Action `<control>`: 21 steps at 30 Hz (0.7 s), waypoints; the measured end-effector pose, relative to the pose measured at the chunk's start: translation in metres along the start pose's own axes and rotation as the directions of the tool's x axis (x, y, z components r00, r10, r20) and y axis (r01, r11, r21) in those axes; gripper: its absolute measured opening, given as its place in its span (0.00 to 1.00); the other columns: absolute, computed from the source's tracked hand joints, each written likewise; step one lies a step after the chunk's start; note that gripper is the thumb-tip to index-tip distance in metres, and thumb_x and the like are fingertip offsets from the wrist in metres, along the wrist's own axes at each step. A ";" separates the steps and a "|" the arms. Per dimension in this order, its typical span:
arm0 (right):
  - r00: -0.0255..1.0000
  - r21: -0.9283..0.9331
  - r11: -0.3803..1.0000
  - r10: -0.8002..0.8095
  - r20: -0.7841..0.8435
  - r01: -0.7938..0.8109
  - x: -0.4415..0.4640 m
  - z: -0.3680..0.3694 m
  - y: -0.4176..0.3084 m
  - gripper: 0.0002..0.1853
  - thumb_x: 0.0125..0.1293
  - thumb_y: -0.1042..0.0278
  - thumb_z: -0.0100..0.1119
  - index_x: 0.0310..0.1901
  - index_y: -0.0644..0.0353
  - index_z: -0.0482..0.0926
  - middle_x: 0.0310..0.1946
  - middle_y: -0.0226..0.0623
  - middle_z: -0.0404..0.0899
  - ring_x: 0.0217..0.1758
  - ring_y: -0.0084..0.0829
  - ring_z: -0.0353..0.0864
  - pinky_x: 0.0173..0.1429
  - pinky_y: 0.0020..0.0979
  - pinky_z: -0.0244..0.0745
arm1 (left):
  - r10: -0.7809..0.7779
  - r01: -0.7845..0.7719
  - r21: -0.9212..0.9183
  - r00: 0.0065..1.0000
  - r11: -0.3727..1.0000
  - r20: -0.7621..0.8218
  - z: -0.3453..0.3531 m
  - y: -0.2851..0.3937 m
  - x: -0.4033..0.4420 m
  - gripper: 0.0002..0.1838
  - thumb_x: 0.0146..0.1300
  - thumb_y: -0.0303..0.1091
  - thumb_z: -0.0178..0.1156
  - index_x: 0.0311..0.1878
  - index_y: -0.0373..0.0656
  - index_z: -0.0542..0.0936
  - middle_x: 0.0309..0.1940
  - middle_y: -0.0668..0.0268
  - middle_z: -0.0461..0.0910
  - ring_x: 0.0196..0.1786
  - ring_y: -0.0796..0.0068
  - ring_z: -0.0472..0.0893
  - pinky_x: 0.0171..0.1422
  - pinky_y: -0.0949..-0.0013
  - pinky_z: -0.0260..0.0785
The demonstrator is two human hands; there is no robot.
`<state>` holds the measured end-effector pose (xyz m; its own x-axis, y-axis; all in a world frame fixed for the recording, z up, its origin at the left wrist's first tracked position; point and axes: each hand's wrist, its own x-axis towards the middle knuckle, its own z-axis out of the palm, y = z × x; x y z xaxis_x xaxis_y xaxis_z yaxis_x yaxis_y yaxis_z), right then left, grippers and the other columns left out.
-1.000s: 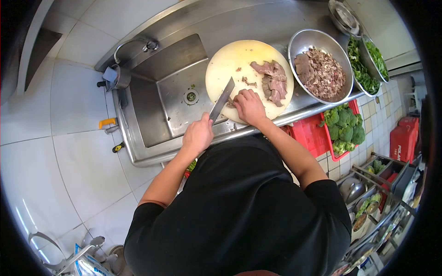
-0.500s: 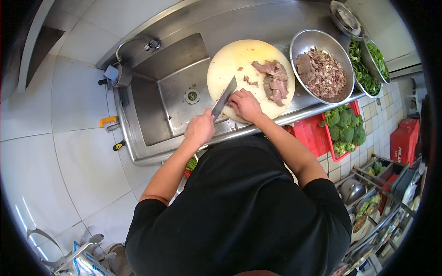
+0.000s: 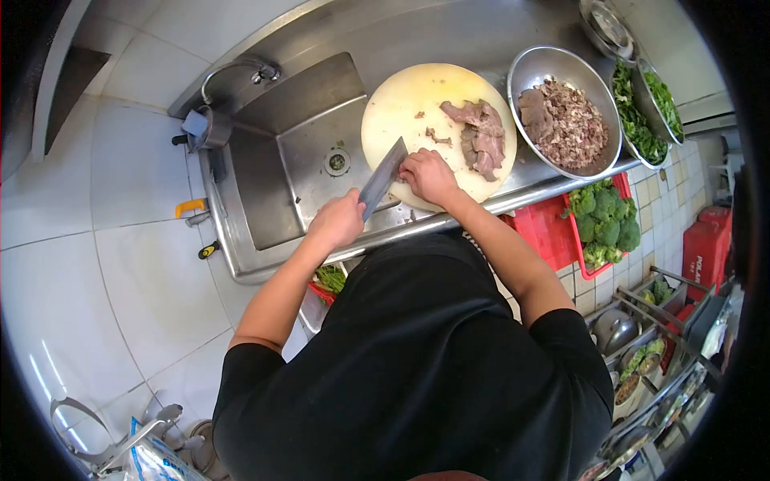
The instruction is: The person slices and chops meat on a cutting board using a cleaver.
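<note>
Steel-bladed, a knife [image 3: 383, 179] is being gripped in the fingers of the left hand [image 3: 338, 220], slanting forward-right across the board's [image 3: 401, 88] edge, just beside the right hand [image 3: 431, 176]; whether its curled fingers are gripping anything cannot be told.

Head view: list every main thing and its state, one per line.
Left hand: closed
Grey metal knife: gripped
Right hand: fingers curled
Round cream cutting board: partly covered
Brownish-pink meat pieces: overlapping
Round silver metal bowl: partly filled with chopped meat
Curved chrome faucet: no flow visible
</note>
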<state>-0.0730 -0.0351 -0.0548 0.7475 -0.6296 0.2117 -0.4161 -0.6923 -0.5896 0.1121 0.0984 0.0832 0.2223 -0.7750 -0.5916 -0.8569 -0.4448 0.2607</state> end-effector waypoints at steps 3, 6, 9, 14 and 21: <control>0.999 0.027 1.000 0.013 0.031 -0.014 0.002 -0.001 0.001 0.04 0.63 0.66 0.66 0.36 0.53 0.87 0.38 0.33 0.87 0.48 0.38 0.82 0.56 0.40 0.75 | 0.039 -0.040 -0.009 0.999 0.999 -0.037 0.017 -0.001 0.011 0.14 0.78 0.39 0.52 0.53 0.35 0.74 0.38 0.36 0.84 0.45 0.32 0.84 0.54 0.37 0.74; 1.000 0.058 0.998 0.018 0.016 -0.019 0.000 0.002 0.003 0.04 0.63 0.67 0.66 0.37 0.54 0.87 0.38 0.33 0.86 0.48 0.39 0.82 0.56 0.41 0.76 | -0.013 0.010 -0.031 0.995 0.999 -0.099 0.042 0.008 0.021 0.14 0.78 0.39 0.51 0.53 0.35 0.73 0.37 0.36 0.84 0.44 0.31 0.84 0.53 0.37 0.75; 0.999 0.123 0.992 0.029 -0.044 -0.024 -0.007 0.003 0.002 0.04 0.63 0.68 0.67 0.37 0.55 0.86 0.38 0.35 0.86 0.48 0.41 0.82 0.56 0.42 0.76 | 0.050 -0.062 -0.072 0.986 0.995 -0.160 0.042 0.012 0.034 0.14 0.78 0.39 0.52 0.53 0.35 0.73 0.37 0.36 0.84 0.43 0.31 0.84 0.52 0.36 0.75; 0.922 0.319 0.945 0.188 -0.340 -0.075 -0.020 -0.001 -0.008 0.06 0.63 0.71 0.67 0.41 0.59 0.83 0.42 0.41 0.82 0.49 0.46 0.80 0.57 0.43 0.77 | 0.148 -0.157 -0.022 0.963 0.987 -0.227 0.031 0.012 0.048 0.13 0.78 0.39 0.52 0.52 0.38 0.73 0.35 0.37 0.84 0.40 0.30 0.84 0.49 0.34 0.74; 0.987 0.141 0.988 0.087 -0.138 -0.068 -0.025 0.004 -0.006 0.06 0.64 0.71 0.64 0.40 0.61 0.82 0.43 0.42 0.80 0.52 0.46 0.79 0.56 0.43 0.79 | 0.099 -0.098 0.012 0.983 0.995 -0.156 0.031 0.017 0.003 0.12 0.79 0.39 0.51 0.52 0.40 0.73 0.33 0.38 0.84 0.42 0.31 0.84 0.50 0.34 0.74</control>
<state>-0.0869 -0.0137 -0.0592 0.6295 -0.7303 0.2653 -0.3886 -0.5916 -0.7064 0.0837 0.1021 0.0621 0.2065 -0.8755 -0.4370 -0.8801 -0.3613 0.3081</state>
